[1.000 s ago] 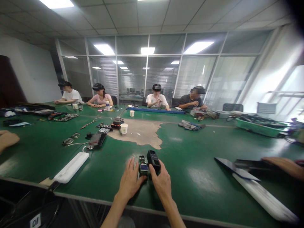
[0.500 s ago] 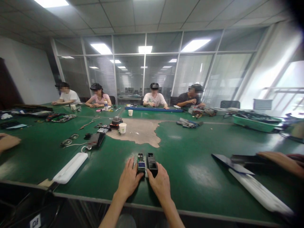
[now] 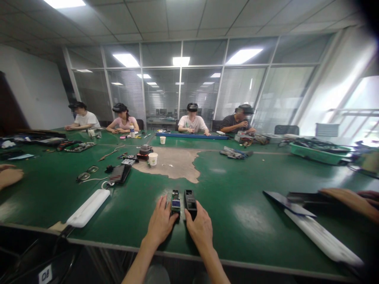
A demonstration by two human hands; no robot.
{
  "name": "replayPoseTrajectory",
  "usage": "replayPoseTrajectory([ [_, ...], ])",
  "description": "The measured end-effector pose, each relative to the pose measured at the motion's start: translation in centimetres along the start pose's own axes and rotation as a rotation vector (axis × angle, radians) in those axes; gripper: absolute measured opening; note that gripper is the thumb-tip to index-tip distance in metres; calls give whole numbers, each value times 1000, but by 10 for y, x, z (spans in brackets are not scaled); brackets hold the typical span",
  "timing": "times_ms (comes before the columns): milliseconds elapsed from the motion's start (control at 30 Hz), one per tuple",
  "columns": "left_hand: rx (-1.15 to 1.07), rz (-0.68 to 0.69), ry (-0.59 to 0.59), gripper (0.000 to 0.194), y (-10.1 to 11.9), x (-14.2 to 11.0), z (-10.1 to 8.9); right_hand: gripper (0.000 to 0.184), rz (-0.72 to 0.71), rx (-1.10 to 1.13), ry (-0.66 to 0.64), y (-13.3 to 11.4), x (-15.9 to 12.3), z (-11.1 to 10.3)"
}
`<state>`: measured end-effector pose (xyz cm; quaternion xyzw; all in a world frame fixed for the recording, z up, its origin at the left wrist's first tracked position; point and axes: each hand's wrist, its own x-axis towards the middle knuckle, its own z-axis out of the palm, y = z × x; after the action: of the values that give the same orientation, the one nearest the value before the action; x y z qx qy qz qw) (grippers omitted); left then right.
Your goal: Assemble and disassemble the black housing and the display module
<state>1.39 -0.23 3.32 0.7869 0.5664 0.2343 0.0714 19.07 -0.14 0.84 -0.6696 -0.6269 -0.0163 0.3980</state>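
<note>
In the head view, a narrow device half with a bare circuit board and a small blue screen point(image 3: 175, 203) lies on the green table. My left hand point(image 3: 160, 221) grips its lower end, thumb at the near edge and fingers along the left side. Just right of it is a black plastic casing point(image 3: 190, 199) with several cut-outs. My right hand point(image 3: 200, 225) holds that casing between thumb and fingers at its near end. A narrow strip of table separates the two pieces.
A white power strip point(image 3: 89, 208) lies left, near glasses point(image 3: 86, 173) and a black device point(image 3: 120, 173). Paper cups point(image 3: 152, 159) stand farther back. On the right are another white strip point(image 3: 322, 236), a co-worker's hand point(image 3: 345, 196) and a green basket point(image 3: 321, 156). Several people sit opposite.
The black casing has shifted slightly right with my right hand, widening the gap to the circuit-board half. My left hand has hardly moved.
</note>
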Motion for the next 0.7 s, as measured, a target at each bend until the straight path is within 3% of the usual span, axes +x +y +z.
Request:
replayPoseTrajectory([
  [367,-61,27,14,52,2,-3,-3,55,154,243,1,-14,5,-23],
  [700,-106,41,37,53,-3,-5,-1,55,51,187,0,-68,13,-27],
])
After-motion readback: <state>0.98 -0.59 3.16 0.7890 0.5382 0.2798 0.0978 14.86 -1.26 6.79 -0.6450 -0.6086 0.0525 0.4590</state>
